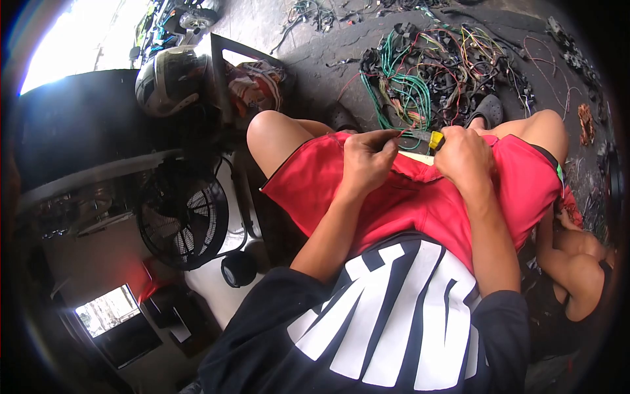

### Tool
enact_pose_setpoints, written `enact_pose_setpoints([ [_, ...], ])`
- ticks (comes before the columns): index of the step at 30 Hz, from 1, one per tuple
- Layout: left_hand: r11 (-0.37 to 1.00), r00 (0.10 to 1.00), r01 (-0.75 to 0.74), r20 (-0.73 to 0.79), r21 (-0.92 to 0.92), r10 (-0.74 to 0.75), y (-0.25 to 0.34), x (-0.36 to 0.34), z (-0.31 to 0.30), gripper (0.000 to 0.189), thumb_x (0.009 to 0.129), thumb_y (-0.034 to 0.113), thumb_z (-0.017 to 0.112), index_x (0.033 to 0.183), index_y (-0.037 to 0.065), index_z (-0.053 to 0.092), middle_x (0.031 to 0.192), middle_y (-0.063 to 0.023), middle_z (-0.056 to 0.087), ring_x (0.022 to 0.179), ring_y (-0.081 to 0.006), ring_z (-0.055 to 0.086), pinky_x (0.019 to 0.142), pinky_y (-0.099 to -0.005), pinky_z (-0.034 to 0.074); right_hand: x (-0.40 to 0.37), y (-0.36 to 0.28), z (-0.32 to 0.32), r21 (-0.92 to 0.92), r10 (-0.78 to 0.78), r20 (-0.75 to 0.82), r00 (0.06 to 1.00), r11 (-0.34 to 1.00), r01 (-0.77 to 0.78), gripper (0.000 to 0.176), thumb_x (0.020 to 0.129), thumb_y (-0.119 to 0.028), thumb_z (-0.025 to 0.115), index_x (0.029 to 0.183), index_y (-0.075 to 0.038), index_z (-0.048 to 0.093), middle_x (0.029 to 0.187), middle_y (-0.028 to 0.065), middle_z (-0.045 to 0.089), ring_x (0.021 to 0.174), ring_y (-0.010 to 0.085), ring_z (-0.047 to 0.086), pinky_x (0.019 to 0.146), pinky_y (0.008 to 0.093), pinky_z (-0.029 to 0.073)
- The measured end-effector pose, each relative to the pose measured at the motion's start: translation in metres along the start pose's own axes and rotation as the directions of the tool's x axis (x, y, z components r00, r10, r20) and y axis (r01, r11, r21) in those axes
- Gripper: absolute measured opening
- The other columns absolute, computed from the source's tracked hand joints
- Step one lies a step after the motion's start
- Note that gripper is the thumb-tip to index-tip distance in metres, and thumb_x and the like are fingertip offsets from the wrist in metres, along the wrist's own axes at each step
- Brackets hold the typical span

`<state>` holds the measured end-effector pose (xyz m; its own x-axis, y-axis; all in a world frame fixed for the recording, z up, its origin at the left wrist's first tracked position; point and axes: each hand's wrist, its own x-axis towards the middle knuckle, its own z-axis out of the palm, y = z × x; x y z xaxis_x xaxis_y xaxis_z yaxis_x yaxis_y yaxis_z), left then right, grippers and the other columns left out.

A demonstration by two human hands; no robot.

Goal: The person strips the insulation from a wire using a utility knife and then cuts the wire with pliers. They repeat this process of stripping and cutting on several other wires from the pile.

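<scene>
My left hand (369, 161) is closed in a pinch on a thin red wire (405, 131), above the lap. Wrapped round a yellow-and-black utility knife (436, 140), my right hand (464, 159) is level with the left. The knife's blade points left toward the pinched wire and overlaps it in this view. Beyond both hands, a tangled heap of wiring harnesses (459, 75) lies on the dark floor. A looped bundle of green wires (412, 98) runs from it toward the knees.
Another person (577, 262) sits close at the right. A motorcycle helmet (172, 80) rests at the upper left beside a metal frame (222, 85). A black fan (184, 217) stands at the left. More wire scraps (315, 14) lie at the back.
</scene>
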<state>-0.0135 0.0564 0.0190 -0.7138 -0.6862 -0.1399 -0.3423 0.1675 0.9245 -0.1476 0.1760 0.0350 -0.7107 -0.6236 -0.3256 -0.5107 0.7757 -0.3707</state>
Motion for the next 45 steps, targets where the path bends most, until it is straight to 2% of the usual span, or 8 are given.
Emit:
enact_pose_setpoints([
  [7,0.885,0.973,0.209,0.184,-0.417,-0.143,-0.008,0.008,-0.01,0.025,0.085,0.006,0.05,0.103,-0.006,0.062,0.074,-0.0062,0.064,0.061,-0.0085,0.056,0.056,-0.0202,0.045,0.013,0.019,0.027,0.49,-0.149,0.014,0.989,0.863,0.123,0.016,0.073,-0.014,0.065,0.083,-0.003,0.065,0.071,0.0154,0.065,0.063,0.03,0.063,0.058,0.0388,0.049],
  [10,0.761,0.95,0.285,0.279,-0.583,-0.142,-0.006,0.008,-0.009,0.03,0.087,0.007,0.045,0.113,-0.005,0.055,0.074,-0.0073,0.062,0.056,-0.0097,0.053,0.052,-0.0198,0.042,0.016,0.006,0.039,0.918,-0.203,0.39,0.898,0.009,-0.397,0.019,0.074,-0.015,0.07,0.085,-0.001,0.063,0.06,0.0035,0.057,0.05,0.0166,0.053,0.048,0.0286,0.042],
  [14,0.651,0.908,0.402,0.373,-0.643,-0.192,0.007,0.005,-0.001,0.032,0.089,0.011,0.047,0.118,-0.002,0.05,0.076,-0.0109,0.061,0.054,-0.0084,0.05,0.048,-0.0176,0.038,0.026,0.004,0.047,0.864,-0.165,0.309,0.937,-0.362,-0.349,0.012,0.079,-0.012,0.064,0.082,-0.001,0.06,0.06,0.0007,0.051,0.049,0.0106,0.048,0.048,0.0232,0.039],
  [18,0.713,0.836,0.516,0.462,-0.475,-0.297,-0.006,0.008,-0.007,0.025,0.092,0.016,0.051,0.108,-0.002,0.056,0.075,-0.0066,0.058,0.055,-0.0093,0.049,0.05,-0.0197,0.04,0.027,0.013,0.035,0.924,-0.072,0.224,0.972,-0.303,-0.235,0.01,0.079,-0.011,0.063,0.08,-0.002,0.06,0.06,0.0011,0.051,0.051,0.0106,0.048,0.049,0.0227,0.04],
  [24,0.984,0.995,-0.039,0.08,-0.174,0.054,0.004,0.003,0.009,0.017,0.087,0.009,0.059,0.097,-0.004,0.065,0.076,-0.0031,0.062,0.068,-0.007,0.054,0.061,-0.0203,0.044,0.026,0.011,0.027,0.987,0.098,0.054,0.994,-0.156,-0.038,0.006,0.077,-0.009,0.063,0.074,-0.005,0.059,0.059,-0.0007,0.052,0.05,0.0075,0.048,0.047,0.0214,0.039],
  [32,0.986,0.936,-0.157,0.328,0.062,0.128,0.042,-0.014,0.006,0.018,0.088,0.012,0.059,0.095,-0.003,0.066,0.069,-0.0005,0.06,0.066,-0.0043,0.051,0.059,-0.0197,0.042,0.028,0.018,0.029,0.992,0.058,0.067,0.996,-0.111,-0.06,0.008,0.075,-0.007,0.062,0.068,-0.005,0.058,0.056,-0.0005,0.051,0.048,0.0073,0.046,0.045,0.0218,0.036],
  [37,0.982,0.957,0.068,0.289,-0.178,-0.014,0.036,-0.019,0.006,0.019,0.086,0.004,0.058,0.103,-0.001,0.064,0.079,-0.0104,0.065,0.064,-0.0113,0.057,0.059,-0.0246,0.046,0.029,0.025,0.02,0.962,0.006,0.062,0.998,-0.268,-0.058,0.007,0.075,-0.008,0.062,0.07,-0.005,0.058,0.056,-0.0004,0.05,0.048,0.0085,0.046,0.046,0.0225,0.036],
  [45,0.786,0.92,-0.365,0.065,0.5,0.386,0.031,0.03,-0.014,0.011,0.077,0.006,0.064,0.087,0.001,0.068,0.074,-0.0174,0.065,0.067,-0.0273,0.065,0.061,-0.0314,0.049,0.019,0.023,0.004,0.973,-0.089,0.081,0.993,-0.21,-0.098,0.008,0.073,-0.008,0.064,0.068,-0.005,0.058,0.056,0.0009,0.051,0.048,0.0099,0.048,0.047,0.024,0.037],
])
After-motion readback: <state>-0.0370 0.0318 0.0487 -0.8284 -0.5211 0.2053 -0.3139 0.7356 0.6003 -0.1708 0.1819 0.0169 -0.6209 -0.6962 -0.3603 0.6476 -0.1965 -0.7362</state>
